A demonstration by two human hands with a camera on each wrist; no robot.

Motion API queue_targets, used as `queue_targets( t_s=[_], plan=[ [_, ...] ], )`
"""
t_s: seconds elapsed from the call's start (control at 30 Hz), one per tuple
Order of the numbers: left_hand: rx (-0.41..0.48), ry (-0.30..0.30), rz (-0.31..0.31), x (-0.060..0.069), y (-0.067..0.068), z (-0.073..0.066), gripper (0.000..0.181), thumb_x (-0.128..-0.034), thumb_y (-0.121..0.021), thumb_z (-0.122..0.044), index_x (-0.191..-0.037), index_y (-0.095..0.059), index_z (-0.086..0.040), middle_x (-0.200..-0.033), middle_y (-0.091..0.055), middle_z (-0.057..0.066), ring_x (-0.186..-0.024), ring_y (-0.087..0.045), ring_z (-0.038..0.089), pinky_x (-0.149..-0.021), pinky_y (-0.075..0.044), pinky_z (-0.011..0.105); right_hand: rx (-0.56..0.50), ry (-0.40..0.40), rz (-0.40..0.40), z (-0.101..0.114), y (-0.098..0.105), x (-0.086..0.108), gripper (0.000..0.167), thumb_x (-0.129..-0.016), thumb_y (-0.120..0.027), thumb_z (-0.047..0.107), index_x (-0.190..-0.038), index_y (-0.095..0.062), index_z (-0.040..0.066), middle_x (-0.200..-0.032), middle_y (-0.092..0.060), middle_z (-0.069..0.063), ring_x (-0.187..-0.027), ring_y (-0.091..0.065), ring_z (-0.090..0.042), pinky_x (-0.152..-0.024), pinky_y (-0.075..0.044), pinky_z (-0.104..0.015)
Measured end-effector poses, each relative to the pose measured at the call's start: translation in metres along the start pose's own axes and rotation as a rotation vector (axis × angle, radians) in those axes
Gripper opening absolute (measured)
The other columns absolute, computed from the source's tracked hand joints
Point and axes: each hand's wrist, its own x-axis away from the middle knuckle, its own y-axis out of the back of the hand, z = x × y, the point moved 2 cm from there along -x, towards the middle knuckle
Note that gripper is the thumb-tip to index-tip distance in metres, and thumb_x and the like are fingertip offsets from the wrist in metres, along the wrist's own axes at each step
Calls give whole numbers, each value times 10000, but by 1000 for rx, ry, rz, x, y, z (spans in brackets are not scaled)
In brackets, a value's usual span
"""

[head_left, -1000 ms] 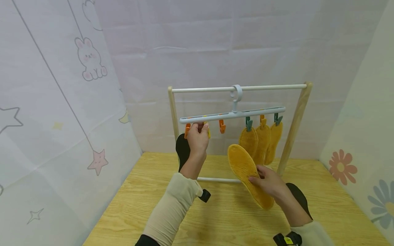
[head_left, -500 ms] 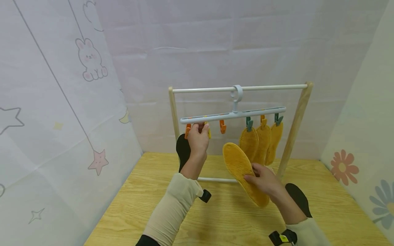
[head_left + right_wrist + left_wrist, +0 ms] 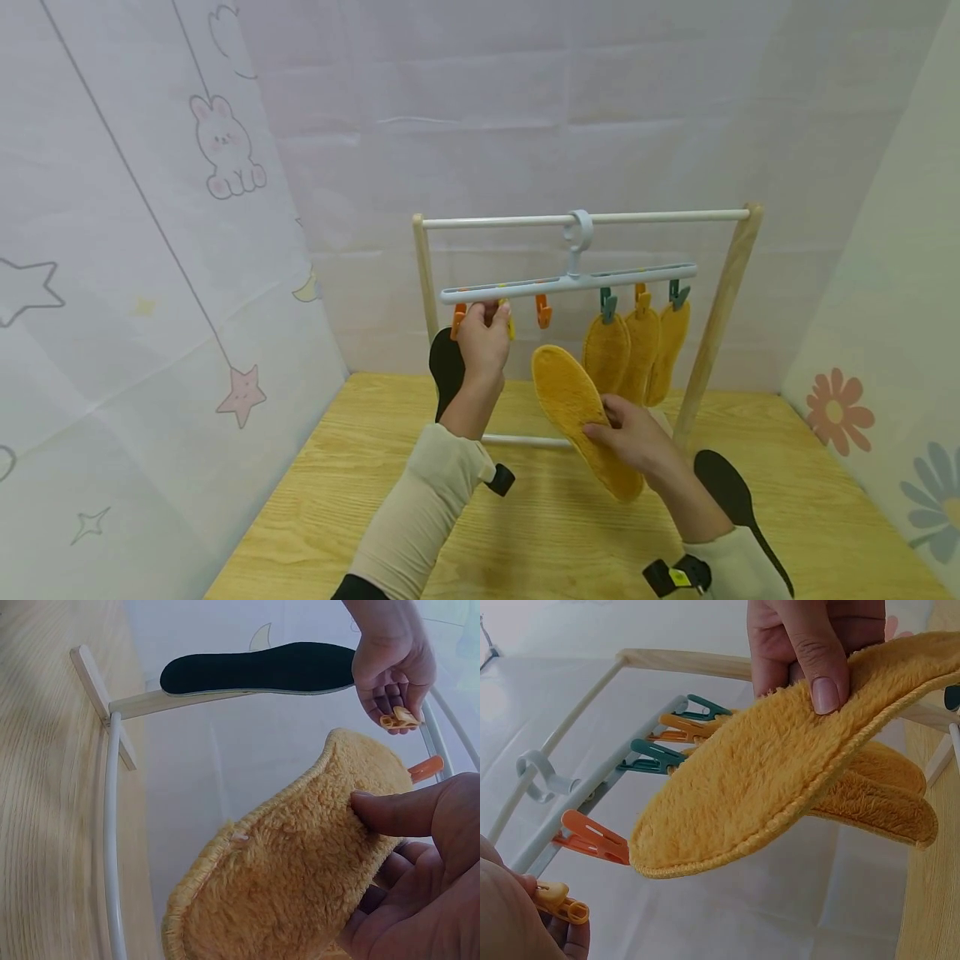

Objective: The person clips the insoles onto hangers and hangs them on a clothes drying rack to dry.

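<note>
My left hand [image 3: 483, 343] pinches a yellow clothespin [image 3: 558, 900] beneath the left half of a pale blue clip hanger [image 3: 510, 290]. In my right hand [image 3: 641, 433] is a fuzzy yellow insole [image 3: 581, 408], gripped between thumb and fingers and tilted, its upper end toward the left. An orange clothespin [image 3: 543, 312] hangs bare between my left hand and the clipped insoles. Another orange clothespin [image 3: 458, 321] sits left of my left hand, with a dark insole [image 3: 259, 670] hanging below it. Green clothespins [image 3: 608, 307] and an orange-yellow one hold yellow insoles [image 3: 606, 354] on the right half.
The hanger hooks over the white top bar [image 3: 495, 222] of a wooden-sided rack [image 3: 723, 317] on a wood-grain table [image 3: 330, 483]. A dark insole [image 3: 723, 483] is beside my right forearm, partly hidden. Printed cloth walls [image 3: 420, 100] stand behind and at both sides.
My right hand has moved left with the yellow insole, bringing its upper end closer to my left hand. The left hand stays on the yellow clothespin.
</note>
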Motion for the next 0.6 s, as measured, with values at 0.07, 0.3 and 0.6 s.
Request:
queue_targets(
  t_s=[0.07,0.3,0.6],
  plan=[
    [-6,-1,-2,0,0,0,146,-1008,-643,-168,-1078,-681,-46,-931,-605,26,-834,-519,155,-692,-448,259,3,-5,-9,1,-1,-1,405,-993,-652,112,-1357,-544,-28,-1220,-677,-191,-996,-668,-239,-851,-547,-408],
    [-18,1,-9,0,1,1,150,-1008,-643,-165,-1088,-681,-44,-947,-616,35,-845,-528,160,-708,-458,254,3,-6,-3,5,-4,-4,403,-992,-657,131,-1354,-553,-14,-1220,-683,-180,-993,-669,-234,-858,-547,-423],
    [-5,-8,-6,1,0,1,143,-1008,-642,-166,-1076,-679,-46,-922,-601,25,-812,-513,153,-686,-447,253,-12,17,14,11,-7,-7,409,-993,-653,114,-1356,-541,-37,-1196,-689,-189,-982,-671,-233,-838,-551,-413]
  ],
)
